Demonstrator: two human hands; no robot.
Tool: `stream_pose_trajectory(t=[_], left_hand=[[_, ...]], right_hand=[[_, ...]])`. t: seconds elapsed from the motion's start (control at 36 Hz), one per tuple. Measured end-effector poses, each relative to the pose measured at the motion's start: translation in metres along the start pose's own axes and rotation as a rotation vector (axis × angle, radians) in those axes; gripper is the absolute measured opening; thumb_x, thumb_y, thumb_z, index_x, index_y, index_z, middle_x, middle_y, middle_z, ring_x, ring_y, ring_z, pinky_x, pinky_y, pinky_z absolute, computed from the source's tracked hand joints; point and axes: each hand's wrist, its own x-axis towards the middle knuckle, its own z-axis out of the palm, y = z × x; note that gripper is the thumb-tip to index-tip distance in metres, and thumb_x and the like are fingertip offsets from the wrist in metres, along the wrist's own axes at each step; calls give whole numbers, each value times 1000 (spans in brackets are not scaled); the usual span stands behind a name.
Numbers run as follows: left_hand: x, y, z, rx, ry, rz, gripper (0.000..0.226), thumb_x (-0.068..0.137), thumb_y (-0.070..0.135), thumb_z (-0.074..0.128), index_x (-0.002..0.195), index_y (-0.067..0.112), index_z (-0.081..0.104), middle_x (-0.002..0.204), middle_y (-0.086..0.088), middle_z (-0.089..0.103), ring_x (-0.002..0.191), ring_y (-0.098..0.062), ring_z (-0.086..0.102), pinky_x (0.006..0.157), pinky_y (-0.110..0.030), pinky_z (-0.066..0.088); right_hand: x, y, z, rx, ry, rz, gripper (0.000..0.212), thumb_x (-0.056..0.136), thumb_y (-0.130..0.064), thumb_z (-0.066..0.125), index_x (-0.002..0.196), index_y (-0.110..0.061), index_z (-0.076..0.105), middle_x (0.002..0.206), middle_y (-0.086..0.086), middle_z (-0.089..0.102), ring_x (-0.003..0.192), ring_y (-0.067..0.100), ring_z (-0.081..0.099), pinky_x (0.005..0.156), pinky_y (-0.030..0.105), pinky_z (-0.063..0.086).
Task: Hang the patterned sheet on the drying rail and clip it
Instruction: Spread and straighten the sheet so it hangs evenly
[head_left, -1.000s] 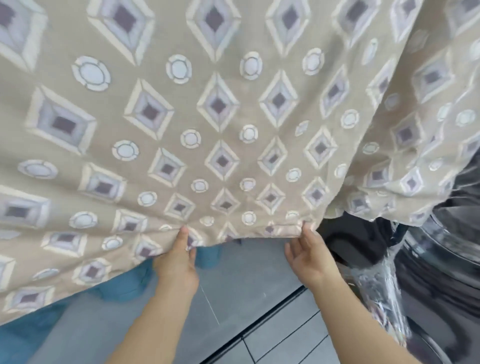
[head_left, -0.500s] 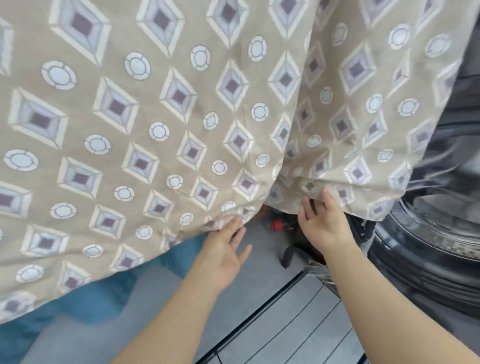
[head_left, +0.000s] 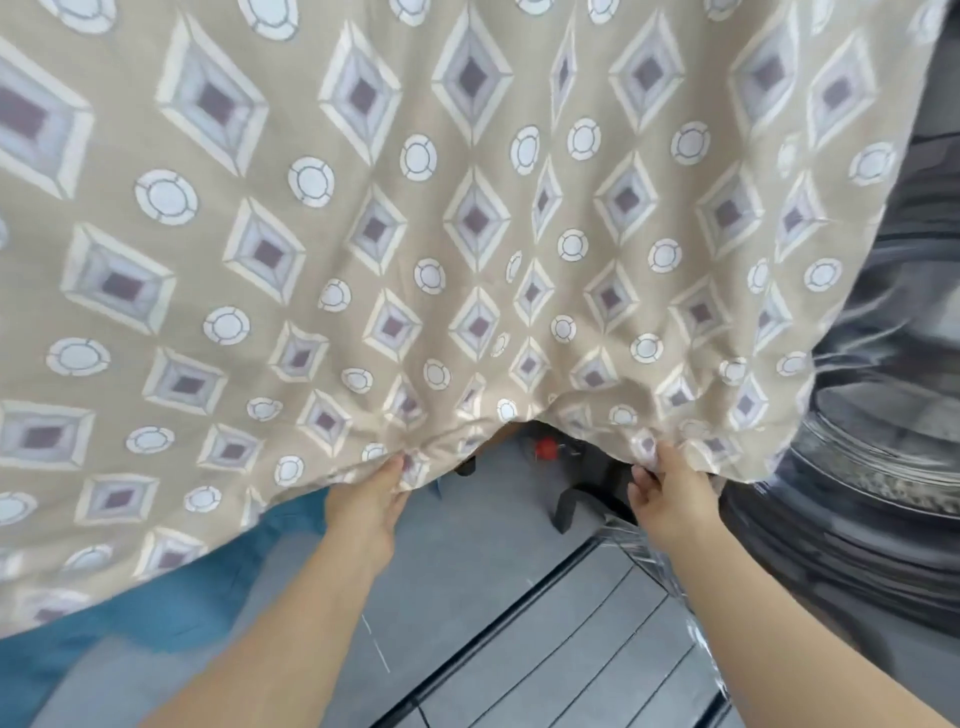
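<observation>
The sheet (head_left: 467, 218) runs off the top and left edges, so what holds it up cannot be told. Its hem covers the fingertips of the left hand (head_left: 366, 504) and the right hand (head_left: 670, 499), which both pinch it. Both forearms are cut by the bottom edge. In the gap under the hem a small red thing (head_left: 545, 446) is too blurred to name. A blue cloth (head_left: 156, 597) lies half hidden behind the sheet. At right a dark round machine (head_left: 883, 467) is smeared and cut by the edge.

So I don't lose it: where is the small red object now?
Head view, centre: the small red object shows just below the patterned sheet, between the left hand and right hand.
</observation>
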Motion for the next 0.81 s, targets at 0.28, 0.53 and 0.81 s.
stream_pose_trajectory(t=[0.28,0.53,0.81], left_hand=[[-4,-12,-5,121,-117,-50,22,91,10,56,113,7,54,107,-6,61,98,-21,61,89,-31,43],[-15,-10,-18,543,-199,-129,12,94,22,50,90,13,56,97,-5,60,78,-14,60,74,-25,46],[-84,52,-32,589,-333,-7,19,94,22,51,76,17,56,80,2,64,76,-11,63,79,-28,47]], right_hand=[[-6,10,12,138,-51,111,37,98,-14,45,133,-3,42,105,7,59,89,14,58,86,25,43],[-46,47,38,-81,-156,341,33,96,-29,47,124,-11,48,129,9,52,112,24,52,88,31,39],[-135,51,88,-159,-150,410,14,94,-25,51,87,-14,56,89,2,60,79,16,57,77,30,42]])
